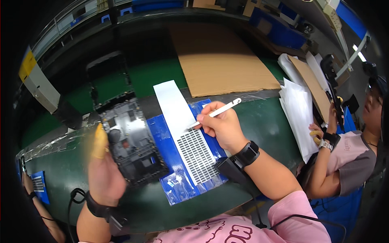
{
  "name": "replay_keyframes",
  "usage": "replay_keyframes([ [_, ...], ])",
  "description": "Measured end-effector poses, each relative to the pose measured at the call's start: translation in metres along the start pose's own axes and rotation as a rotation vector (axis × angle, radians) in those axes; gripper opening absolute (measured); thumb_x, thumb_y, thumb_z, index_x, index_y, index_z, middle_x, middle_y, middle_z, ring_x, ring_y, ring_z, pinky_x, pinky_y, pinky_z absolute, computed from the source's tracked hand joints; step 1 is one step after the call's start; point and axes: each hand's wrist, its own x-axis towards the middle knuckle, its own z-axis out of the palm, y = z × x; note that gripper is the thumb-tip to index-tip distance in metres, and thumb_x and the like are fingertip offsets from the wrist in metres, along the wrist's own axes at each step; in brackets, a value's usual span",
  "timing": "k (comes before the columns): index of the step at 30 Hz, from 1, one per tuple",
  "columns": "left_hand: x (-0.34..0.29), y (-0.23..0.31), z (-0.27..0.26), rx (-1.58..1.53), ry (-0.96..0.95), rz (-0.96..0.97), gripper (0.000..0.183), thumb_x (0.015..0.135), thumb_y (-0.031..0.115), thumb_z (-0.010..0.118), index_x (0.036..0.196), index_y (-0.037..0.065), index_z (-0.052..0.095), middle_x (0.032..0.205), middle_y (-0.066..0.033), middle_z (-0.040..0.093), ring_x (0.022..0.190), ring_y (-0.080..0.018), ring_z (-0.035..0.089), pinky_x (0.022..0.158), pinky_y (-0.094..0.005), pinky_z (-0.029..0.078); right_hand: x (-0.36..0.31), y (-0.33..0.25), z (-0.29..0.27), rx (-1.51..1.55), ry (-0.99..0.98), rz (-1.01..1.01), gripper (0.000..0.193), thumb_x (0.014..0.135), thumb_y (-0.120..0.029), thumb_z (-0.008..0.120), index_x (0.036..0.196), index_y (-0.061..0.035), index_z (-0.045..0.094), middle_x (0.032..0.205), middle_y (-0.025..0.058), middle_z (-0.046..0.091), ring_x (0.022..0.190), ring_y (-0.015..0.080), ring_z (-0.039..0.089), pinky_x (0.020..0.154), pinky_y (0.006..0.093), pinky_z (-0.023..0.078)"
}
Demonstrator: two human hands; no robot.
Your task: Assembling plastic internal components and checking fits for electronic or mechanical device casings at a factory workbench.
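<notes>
My left hand (pixel 106 178), blurred and with yellow covering on a finger, grips the left edge of a black moulded plastic housing (pixel 131 137). The housing is tilted up, showing ribs and small openings on its grey-black inner face. In my right hand (pixel 223 127) is a slim white pen-like tool (pixel 221 109), pinched between thumb and fingers. Its tip is at the upper edge of the black rectangles on a white label sheet (pixel 173 106). That sheet holds rows of small black stickers and lies on a blue film-wrapped board (pixel 174 188).
A large brown cardboard sheet (pixel 223 60) lies across the far side of the green table (pixel 259 121). White foam sheets (pixel 298 117) stand at the right beside a co-worker (pixel 350 162). At the far left is another person's arm (pixel 42 208). A black cable (pixel 71 206) runs near my left wrist.
</notes>
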Motion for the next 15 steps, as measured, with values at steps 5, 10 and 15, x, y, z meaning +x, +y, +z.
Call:
replay_keyframes([
  [5,0.002,-0.027,-0.015,0.012,0.031,-0.127,0.037,0.092,0.032,0.042,0.122,0.010,0.045,0.117,-0.0073,0.054,0.104,-0.0222,0.054,0.088,-0.0397,0.044,0.001,0.003,-0.003,0.029,-0.035,-0.002,0.016,0.075,0.001,0.062,0.083,-0.0033,0.049,0.068,0.0043,0.057,0.054,0.0065,0.054,0.044,0.0168,0.038],
  [10,0.010,-0.030,-0.020,-0.022,0.024,-0.193,0.038,0.092,0.029,0.044,0.125,0.011,0.040,0.118,-0.0059,0.050,0.102,-0.0198,0.052,0.088,-0.0391,0.045,0.005,0.007,-0.008,0.055,-0.049,-0.026,0.016,0.075,0.001,0.061,0.084,-0.0038,0.048,0.067,0.0034,0.056,0.052,0.0051,0.052,0.043,0.0166,0.037],
  [15,0.006,-0.028,-0.020,-0.067,0.041,-0.215,0.039,0.091,0.030,0.044,0.125,0.010,0.041,0.119,-0.0070,0.050,0.104,-0.0216,0.052,0.088,-0.0404,0.045,0.006,0.012,-0.009,0.047,-0.023,-0.027,0.016,0.075,0.000,0.061,0.084,-0.0047,0.048,0.067,0.0039,0.058,0.050,0.0044,0.050,0.042,0.0162,0.036],
])
